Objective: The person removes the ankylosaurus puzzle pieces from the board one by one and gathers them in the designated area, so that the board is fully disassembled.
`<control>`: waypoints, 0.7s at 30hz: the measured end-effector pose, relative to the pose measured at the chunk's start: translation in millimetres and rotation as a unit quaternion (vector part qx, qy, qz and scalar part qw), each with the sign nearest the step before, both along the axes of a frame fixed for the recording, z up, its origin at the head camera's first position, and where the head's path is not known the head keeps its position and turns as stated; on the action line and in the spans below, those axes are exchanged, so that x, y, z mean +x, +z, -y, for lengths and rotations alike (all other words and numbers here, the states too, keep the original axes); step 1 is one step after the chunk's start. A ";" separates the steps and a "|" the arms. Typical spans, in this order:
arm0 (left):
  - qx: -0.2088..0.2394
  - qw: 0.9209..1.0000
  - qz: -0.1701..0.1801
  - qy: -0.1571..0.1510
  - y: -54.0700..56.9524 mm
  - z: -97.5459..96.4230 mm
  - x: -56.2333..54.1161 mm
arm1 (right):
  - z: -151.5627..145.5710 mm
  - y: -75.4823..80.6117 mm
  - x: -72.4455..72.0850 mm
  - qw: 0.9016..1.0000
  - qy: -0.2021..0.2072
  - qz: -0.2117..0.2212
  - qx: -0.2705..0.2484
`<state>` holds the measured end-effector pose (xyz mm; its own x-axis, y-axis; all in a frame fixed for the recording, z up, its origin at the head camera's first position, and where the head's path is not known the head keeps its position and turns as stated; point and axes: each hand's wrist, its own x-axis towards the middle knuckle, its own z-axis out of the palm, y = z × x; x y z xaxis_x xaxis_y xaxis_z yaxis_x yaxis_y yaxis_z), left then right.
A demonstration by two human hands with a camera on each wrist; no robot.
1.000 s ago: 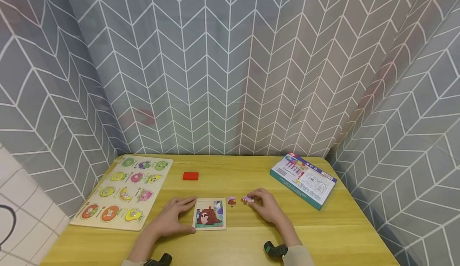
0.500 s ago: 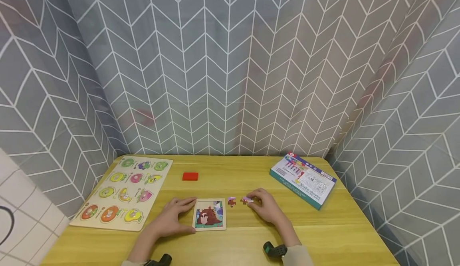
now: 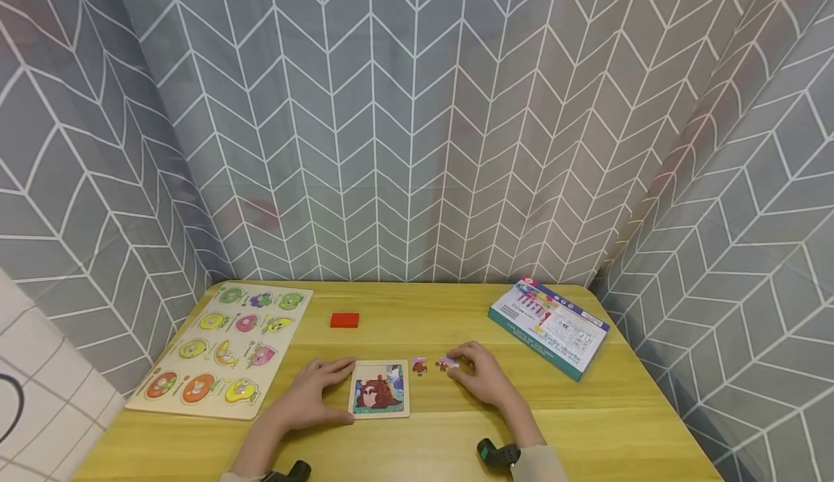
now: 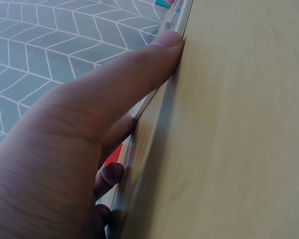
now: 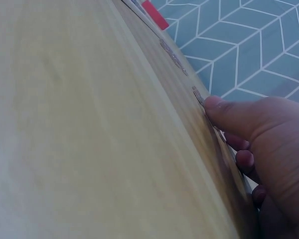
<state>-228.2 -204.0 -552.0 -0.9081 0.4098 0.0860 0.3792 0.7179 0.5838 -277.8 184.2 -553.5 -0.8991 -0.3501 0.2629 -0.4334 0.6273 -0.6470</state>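
A small square jigsaw puzzle tray (image 3: 382,415) with a brown animal picture lies flat on the table. My left hand (image 3: 316,396) holds it at its left side, index finger at the far corner and thumb at the near one. In the left wrist view the thumb (image 4: 159,55) lies along the tray's edge. To the right of the tray, my right hand (image 3: 483,375) pinches a purple and brown jigsaw piece (image 3: 445,363) low at the table. Between that piece and the tray lies another jigsaw piece (image 3: 419,367) of like colours. The right wrist view shows the thumb (image 5: 224,112) against the pinched piece.
A wooden fruit puzzle board (image 3: 270,355) covers the table's left side. Behind the tray lies a red block (image 3: 344,320). A flat printed box (image 3: 550,326) with teal sides stands back right. A grey patterned curtain (image 3: 404,142) hangs behind the table (image 3: 417,453).
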 end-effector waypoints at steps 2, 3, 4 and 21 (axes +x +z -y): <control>-0.001 1.000 -0.001 0.000 -0.1 0.2 -0.2 | -0.3 -0.4 0.1 1.000 0.001 -0.001 -0.002; -0.001 1.000 -0.002 0.000 -0.1 0.2 -0.3 | -0.3 -0.5 0.1 1.000 0.000 -0.001 -0.004; -0.002 1.000 -0.003 -0.001 0.0 0.4 -0.1 | -0.6 -0.8 0.2 1.000 0.002 -0.001 -0.005; -0.001 1.000 0.004 0.002 0.8 0.1 0.0 | 12.8 20.5 -6.1 1.000 -0.013 0.007 -0.014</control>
<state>-228.2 -204.1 -551.1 -0.9104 0.4062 0.0790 0.3721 0.7201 0.5857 -283.9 171.4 -533.0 -0.9117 -0.3191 0.2588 -0.4074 0.6205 -0.6701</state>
